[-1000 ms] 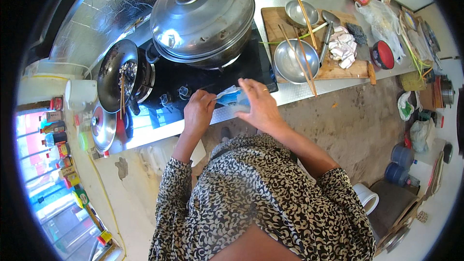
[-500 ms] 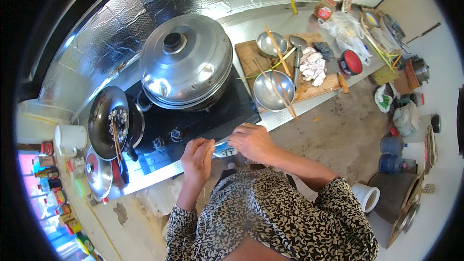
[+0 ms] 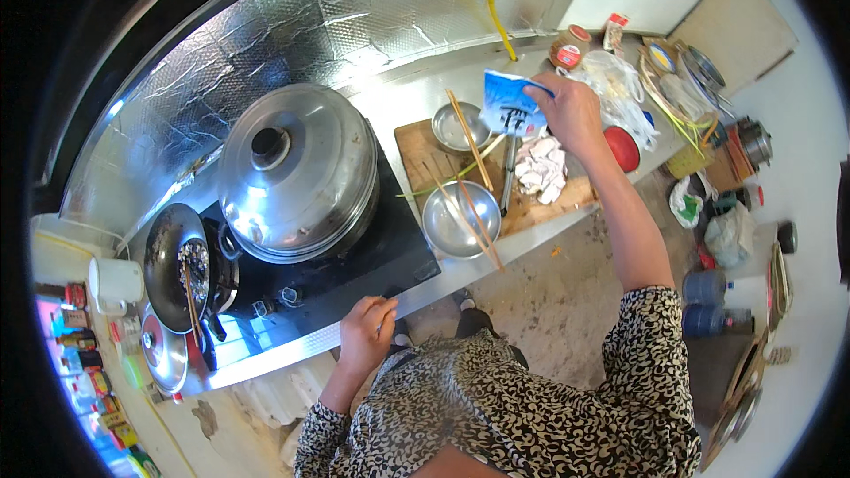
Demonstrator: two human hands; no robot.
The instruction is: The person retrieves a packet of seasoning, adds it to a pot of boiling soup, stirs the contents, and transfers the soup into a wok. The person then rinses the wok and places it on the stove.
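My right hand point(image 3: 574, 115) is raised over the cutting board point(image 3: 412, 143) and pinches a blue and white packet point(image 3: 511, 104) by its edge. Close to the front edge of the stove is my left hand point(image 3: 365, 336), its fingers curled together; whether anything is in them is hidden. Below the packet lie pale, crumpled pieces of food point(image 3: 540, 168). Beside them on the board is a small metal bowl point(image 3: 450, 130) with chopsticks point(image 3: 469, 140) across it. Nearer to me, a larger metal bowl point(image 3: 452, 221) has thin sticks point(image 3: 478, 228) resting over its rim.
A big lidded steamer pot point(image 3: 301, 173) stands on the black stove point(image 3: 381, 252). To its left sits a wok point(image 3: 164, 257) with food and chopsticks in it. Farther right on the counter are a jar point(image 3: 568, 49), plastic bags point(image 3: 611, 80) and a red bowl point(image 3: 622, 149).
My right hand has left my left hand and swung up and right with the packet, over the board. The left hand has let go of the packet. The view has shifted slightly.
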